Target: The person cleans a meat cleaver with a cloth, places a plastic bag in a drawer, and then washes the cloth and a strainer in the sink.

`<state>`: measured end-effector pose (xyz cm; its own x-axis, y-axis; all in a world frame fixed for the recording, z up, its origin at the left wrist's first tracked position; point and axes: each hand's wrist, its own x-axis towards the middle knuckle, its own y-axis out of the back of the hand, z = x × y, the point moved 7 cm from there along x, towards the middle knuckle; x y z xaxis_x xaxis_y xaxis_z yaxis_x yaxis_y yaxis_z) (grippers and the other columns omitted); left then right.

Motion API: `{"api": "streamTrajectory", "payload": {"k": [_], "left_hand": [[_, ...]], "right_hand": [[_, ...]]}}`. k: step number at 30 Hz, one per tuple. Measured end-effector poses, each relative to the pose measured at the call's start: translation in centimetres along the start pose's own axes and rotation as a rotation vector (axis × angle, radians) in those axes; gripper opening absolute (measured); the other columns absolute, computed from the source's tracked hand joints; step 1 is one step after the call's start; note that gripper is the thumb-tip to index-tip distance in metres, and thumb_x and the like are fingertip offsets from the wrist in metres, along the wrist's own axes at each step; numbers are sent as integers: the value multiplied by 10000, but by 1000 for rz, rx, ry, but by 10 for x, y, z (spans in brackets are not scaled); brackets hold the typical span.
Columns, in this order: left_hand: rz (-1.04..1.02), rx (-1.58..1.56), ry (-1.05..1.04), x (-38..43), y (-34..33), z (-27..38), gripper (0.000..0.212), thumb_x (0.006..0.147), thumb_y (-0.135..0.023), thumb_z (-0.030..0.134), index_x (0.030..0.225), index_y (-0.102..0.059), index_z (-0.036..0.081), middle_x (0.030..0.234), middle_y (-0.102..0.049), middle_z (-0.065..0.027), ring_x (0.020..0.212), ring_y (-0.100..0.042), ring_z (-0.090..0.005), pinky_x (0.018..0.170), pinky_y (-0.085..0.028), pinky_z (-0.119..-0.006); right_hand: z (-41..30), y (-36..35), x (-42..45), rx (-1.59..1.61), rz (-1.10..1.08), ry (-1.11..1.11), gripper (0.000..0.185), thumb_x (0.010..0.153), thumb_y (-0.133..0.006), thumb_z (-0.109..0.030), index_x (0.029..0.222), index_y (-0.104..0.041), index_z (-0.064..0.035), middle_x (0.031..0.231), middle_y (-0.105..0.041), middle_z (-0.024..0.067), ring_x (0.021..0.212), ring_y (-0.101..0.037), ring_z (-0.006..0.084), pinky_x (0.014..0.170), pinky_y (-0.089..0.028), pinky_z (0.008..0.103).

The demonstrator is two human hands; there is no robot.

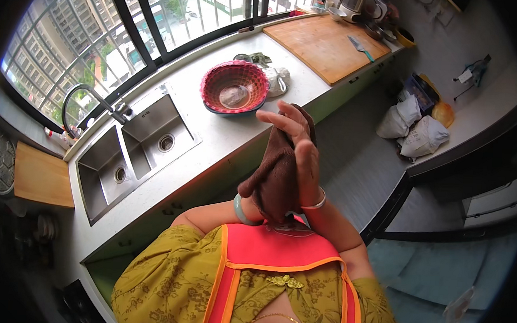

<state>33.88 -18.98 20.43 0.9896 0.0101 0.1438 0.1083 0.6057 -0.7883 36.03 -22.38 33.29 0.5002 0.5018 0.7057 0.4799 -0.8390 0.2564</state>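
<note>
Both my hands are raised together in front of my chest. Brown knit fabric (279, 176), like a glove or mitt, covers most of my left hand (253, 208), with a rounded thumb-like bulge at its left; the left fingers are hidden. A pale green bangle circles that wrist. My bare right hand (307, 164) presses along the right side of the fabric, its fingers bent over the upper part; a silver bracelet is on its wrist. Beyond the hands, a red woven-look basket (209, 96) with a pale, wrapped-looking item (233, 96) inside stands on the counter.
A double steel sink (129, 154) with a faucet (96, 92) is at left. Beside the basket lies a white plastic bag (279, 81). A knife (360, 47) rests on a large wooden board (317, 44). White sacks (424, 137) and a crate (420, 92) stand along the wall at right.
</note>
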Motion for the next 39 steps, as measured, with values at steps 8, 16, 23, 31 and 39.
{"api": "streamTrajectory", "payload": {"k": [8,16,23,31,39], "left_hand": [[-91,5,-503,124,-9,56,440,944,-272,201,1329,-226,-7,1356,-294,-92,1234,-306,-207,1056,-196,-323],[37,1411,-507,241,23,16,346,834,-467,182,1158,-466,62,1108,-466,-111,1040,-442,-185,905,-359,-308],[-306,1097,-277,283,89,-91,328,871,-454,163,1179,-452,50,1100,-489,-94,1007,-470,-164,886,-373,-264],[-215,772,-234,398,-5,-96,271,924,-379,170,1163,-419,50,1014,-462,-52,928,-445,-106,816,-367,-183],[-156,1245,-518,494,-39,-148,407,832,-467,144,1210,-356,43,1180,-390,-167,1044,-419,-280,890,-365,-328]], "right_hand": [[65,19,-2,-37,-72,25,692,901,-292,-462,1344,-151,50,1393,-187,220,1290,-187,362,1051,-132,382],[204,75,29,1030,143,-708,675,888,-266,-536,1334,-234,-30,1337,-333,125,1213,-357,245,1020,-285,385],[292,167,10,1223,532,-695,552,805,-523,-359,1227,-403,-25,1190,-488,118,1091,-475,256,955,-363,371],[327,223,80,860,230,-550,260,850,-497,-182,1026,-487,9,883,-518,85,815,-510,196,716,-437,304],[405,337,92,37,333,-124,223,774,-493,-140,943,-536,-1,809,-540,108,748,-503,190,677,-426,329]]}}
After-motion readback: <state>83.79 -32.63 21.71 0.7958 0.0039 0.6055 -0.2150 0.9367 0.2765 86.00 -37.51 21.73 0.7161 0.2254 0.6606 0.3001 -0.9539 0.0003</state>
